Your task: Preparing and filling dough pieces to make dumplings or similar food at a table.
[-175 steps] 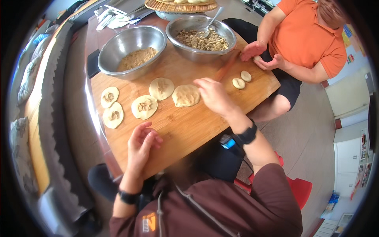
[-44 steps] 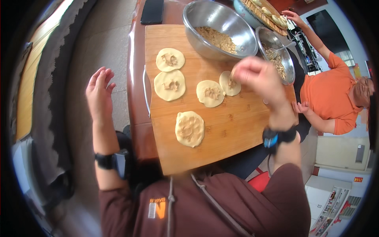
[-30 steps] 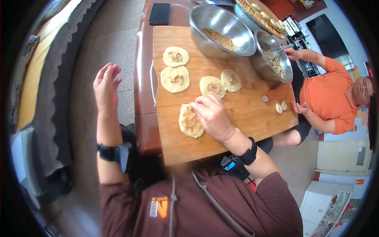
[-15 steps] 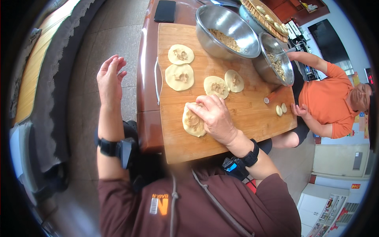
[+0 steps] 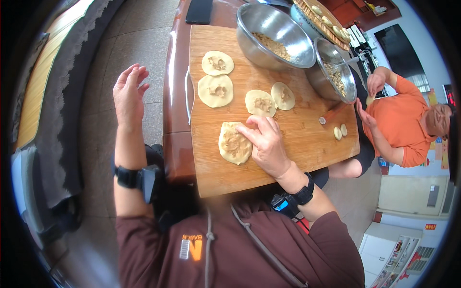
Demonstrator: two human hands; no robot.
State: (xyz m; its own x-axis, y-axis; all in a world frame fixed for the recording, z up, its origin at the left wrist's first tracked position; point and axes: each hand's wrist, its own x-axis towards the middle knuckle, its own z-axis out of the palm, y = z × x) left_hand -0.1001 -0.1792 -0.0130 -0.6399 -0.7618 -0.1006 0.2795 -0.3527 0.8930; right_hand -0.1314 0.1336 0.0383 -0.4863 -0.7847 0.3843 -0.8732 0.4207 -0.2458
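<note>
Overhead, head view; clock face centred on the large dough round (image 5: 235, 144), twelve toward the top. The round lies flat and lumpy-edged near the lower left part of the wooden board (image 5: 297, 149), its surface pressed into uneven hollows.

Right hand (image 5: 270, 146): comes in at three o'clock, half curled, thumb and forefinger at the round's upper right edge and touching it. Cannot tell whether they pinch the dough. Dark wristband (image 5: 305, 193) behind.

Left hand (image 5: 128, 98): at ten o'clock, off the board and beyond the brown table (image 5: 180, 110), raised, fingers loosely bent, thumb apart, nothing in it.

Two dough discs (image 5: 215, 93) at eleven, one above the other, brown filling in their middles. Another filled pair (image 5: 260, 103) near one o'clock, edges touching; the lower left one sits just beside the right hand's fingers.

Larger steel bowl (image 5: 261, 56) toward one, pale brown crumbly mix inside. Second steel bowl (image 5: 322, 86) at two, chunkier mix, spoon (image 5: 349, 61) leaning out. Woven tray (image 5: 314, 24) beyond, small pale pieces on it. Reddish rod (image 5: 332, 114) between two and three; two small dough pieces (image 5: 340, 132) at three.

Co-worker (image 5: 398, 120), orange shirt, farther out at three: a small pale piece (image 5: 370, 99) at the fingers of one hand, the other palm raised just below.
</note>
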